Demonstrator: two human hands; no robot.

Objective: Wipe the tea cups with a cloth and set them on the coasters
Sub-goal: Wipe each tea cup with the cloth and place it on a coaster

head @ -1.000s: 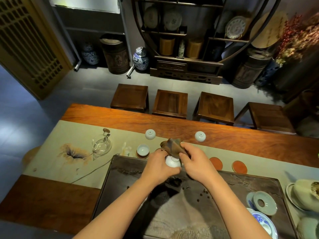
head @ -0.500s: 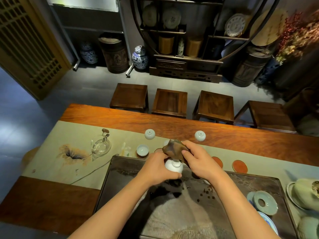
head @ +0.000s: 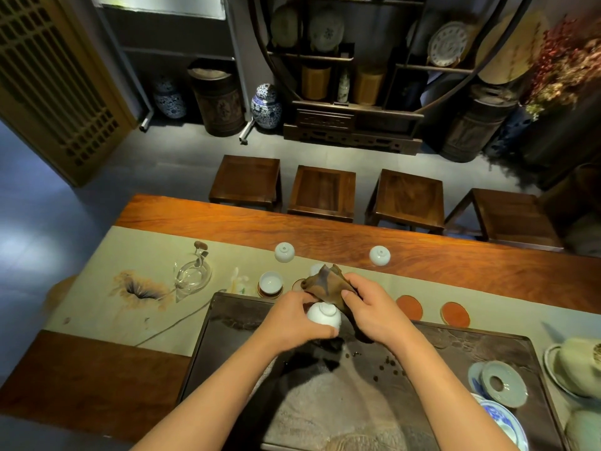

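Note:
My left hand (head: 292, 315) grips a white tea cup (head: 323, 315) held bottom-up over the far edge of the dark tea tray (head: 487, 349). My right hand (head: 370, 312) holds a brown cloth (head: 325, 284) pressed against the cup. One white cup (head: 270, 283) stands upright on a coaster to the left. Two more white cups (head: 284, 252) (head: 379, 255) sit upside down farther back on the runner. Two bare orange coasters (head: 409, 308) (head: 454, 314) lie to the right; another coaster rim (head: 296, 284) shows just behind the cloth.
A glass pitcher (head: 192, 276) stands on the beige runner (head: 130, 255) at left. Lidded bowls and blue-patterned saucers (head: 500, 384) crowd the tray's right end. Several wooden stools (head: 322, 193) line the table's far side.
The cup has turned in my left hand, its foot now more visible, and moved slightly nearer me. My right hand has shifted the cloth from the cup's top toward its far side.

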